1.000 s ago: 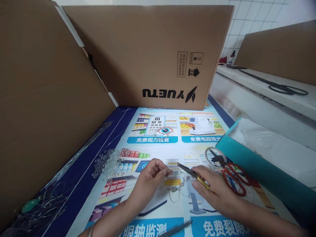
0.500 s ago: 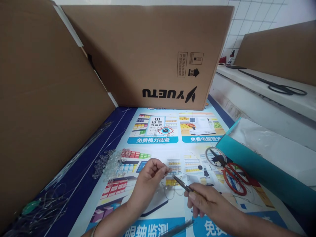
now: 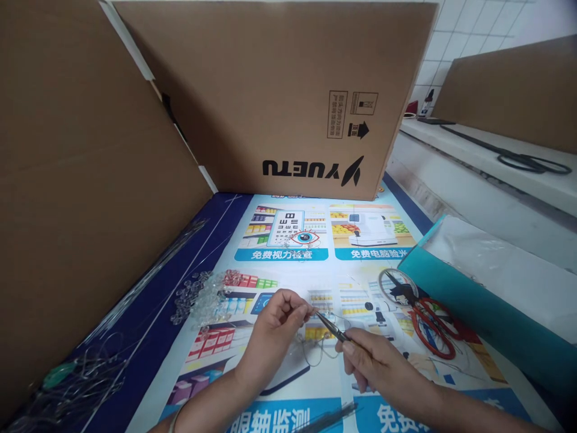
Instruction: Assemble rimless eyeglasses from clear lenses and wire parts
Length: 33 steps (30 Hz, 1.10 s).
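Cardboard (image 3: 252, 78) walls in the printed surface (image 3: 291, 275), and at lower centre the left hand (image 3: 277, 322) has its fingers pinched on thin wire (image 3: 312, 365), which loops below. The right hand (image 3: 378, 358), fingers wrapped round pliers (image 3: 331, 328), aims their tips at that pinch, presumably for precision. At right, the teal box (image 3: 455, 291) holds clear plastic (image 3: 473, 249).

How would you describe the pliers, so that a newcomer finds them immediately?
Start at the cardboard panel standing at the back, then come down the printed sheet to the right hand. It holds the pliers, slim tips pointing toward the left hand; unlike the red-handled scissors, they are held, not lying.
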Each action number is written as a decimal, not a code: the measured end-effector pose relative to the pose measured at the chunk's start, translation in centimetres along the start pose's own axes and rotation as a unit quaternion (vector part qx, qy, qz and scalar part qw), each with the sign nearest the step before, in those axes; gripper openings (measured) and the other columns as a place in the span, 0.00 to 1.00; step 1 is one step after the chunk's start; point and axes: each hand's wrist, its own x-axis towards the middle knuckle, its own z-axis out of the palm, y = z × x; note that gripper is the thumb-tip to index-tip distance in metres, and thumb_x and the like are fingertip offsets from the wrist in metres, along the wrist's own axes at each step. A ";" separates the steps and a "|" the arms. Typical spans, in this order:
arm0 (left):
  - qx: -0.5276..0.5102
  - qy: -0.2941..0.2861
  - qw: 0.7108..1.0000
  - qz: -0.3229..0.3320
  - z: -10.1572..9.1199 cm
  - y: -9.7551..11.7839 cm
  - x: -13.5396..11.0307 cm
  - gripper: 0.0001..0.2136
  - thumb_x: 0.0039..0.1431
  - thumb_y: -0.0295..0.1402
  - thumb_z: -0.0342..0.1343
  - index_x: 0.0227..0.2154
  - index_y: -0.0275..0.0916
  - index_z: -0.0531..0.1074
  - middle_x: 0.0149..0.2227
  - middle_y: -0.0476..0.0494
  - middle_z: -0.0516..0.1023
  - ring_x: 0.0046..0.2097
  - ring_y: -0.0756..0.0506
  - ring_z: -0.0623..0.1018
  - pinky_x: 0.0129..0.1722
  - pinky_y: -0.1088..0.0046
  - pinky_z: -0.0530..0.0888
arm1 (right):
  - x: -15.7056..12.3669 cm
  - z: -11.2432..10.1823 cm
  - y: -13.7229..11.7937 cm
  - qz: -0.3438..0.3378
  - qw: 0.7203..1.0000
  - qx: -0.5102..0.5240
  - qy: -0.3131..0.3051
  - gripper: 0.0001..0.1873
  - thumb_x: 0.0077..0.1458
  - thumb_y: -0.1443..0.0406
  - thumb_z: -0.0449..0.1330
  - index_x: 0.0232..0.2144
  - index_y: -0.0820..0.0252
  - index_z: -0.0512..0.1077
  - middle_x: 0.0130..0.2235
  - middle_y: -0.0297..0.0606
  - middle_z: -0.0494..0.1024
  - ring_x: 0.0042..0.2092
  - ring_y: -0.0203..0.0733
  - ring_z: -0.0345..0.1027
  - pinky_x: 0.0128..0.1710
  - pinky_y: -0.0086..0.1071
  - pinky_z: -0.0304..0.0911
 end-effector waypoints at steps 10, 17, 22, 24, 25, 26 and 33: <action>-0.010 0.000 1.000 0.000 -0.1 -0.3 0.1 0.03 0.56 0.30 0.53 0.30 0.38 0.63 0.29 0.50 0.72 0.35 0.50 0.73 0.38 0.74 0.68 | -0.2 -0.2 -0.2 0.007 1.000 -0.009 -0.012 0.17 0.59 0.54 0.45 0.27 0.60 0.62 0.26 0.31 0.63 0.27 0.31 0.60 0.27 0.24 0.58; -0.010 -0.004 1.000 -0.005 -0.1 -0.3 0.1 0.03 0.57 0.30 0.53 0.31 0.38 0.63 0.29 0.50 0.72 0.36 0.49 0.74 0.38 0.73 0.67 | -0.1 -0.2 -0.2 0.008 1.000 -0.015 -0.008 0.18 0.59 0.54 0.45 0.26 0.60 0.62 0.23 0.30 0.62 0.25 0.31 0.58 0.26 0.24 0.58; -0.015 -0.001 1.000 -0.010 -0.1 -0.2 0.2 0.03 0.56 0.30 0.53 0.31 0.38 0.63 0.29 0.49 0.72 0.35 0.49 0.74 0.37 0.73 0.67 | -0.1 -0.1 -0.1 0.008 1.000 -0.019 -0.006 0.18 0.59 0.54 0.45 0.25 0.60 0.60 0.23 0.29 0.61 0.25 0.31 0.57 0.26 0.24 0.57; -0.017 -0.004 1.000 -0.012 -0.1 -0.2 0.1 0.03 0.56 0.30 0.53 0.31 0.38 0.64 0.29 0.49 0.72 0.35 0.49 0.74 0.37 0.72 0.67 | -0.2 0.0 0.0 0.002 1.000 -0.031 -0.003 0.18 0.59 0.54 0.45 0.25 0.60 0.60 0.22 0.29 0.61 0.25 0.31 0.57 0.25 0.24 0.55; -0.018 -0.005 1.000 -0.011 -0.1 -0.2 0.1 0.03 0.56 0.30 0.53 0.31 0.38 0.64 0.29 0.49 0.72 0.35 0.49 0.73 0.37 0.72 0.67 | -0.2 0.0 0.1 -0.001 0.999 -0.039 0.000 0.18 0.59 0.54 0.45 0.26 0.60 0.60 0.23 0.29 0.62 0.25 0.31 0.57 0.25 0.24 0.55; -0.019 -0.007 1.000 -0.011 -0.1 -0.1 0.1 0.03 0.56 0.30 0.53 0.31 0.38 0.64 0.29 0.49 0.72 0.35 0.49 0.73 0.37 0.73 0.67 | -0.2 0.0 0.1 -0.004 0.999 -0.051 0.005 0.18 0.59 0.53 0.45 0.27 0.59 0.61 0.23 0.30 0.62 0.26 0.32 0.57 0.24 0.24 0.54; -0.008 -0.050 0.998 -0.027 -0.1 0.5 0.1 0.05 0.54 0.31 0.55 0.30 0.38 0.64 0.30 0.48 0.73 0.35 0.49 0.73 0.36 0.73 0.67 | -0.1 -0.1 0.2 -0.025 0.989 -0.145 0.034 0.17 0.60 0.53 0.44 0.32 0.58 0.64 0.29 0.33 0.69 0.30 0.35 0.61 0.27 0.26 0.54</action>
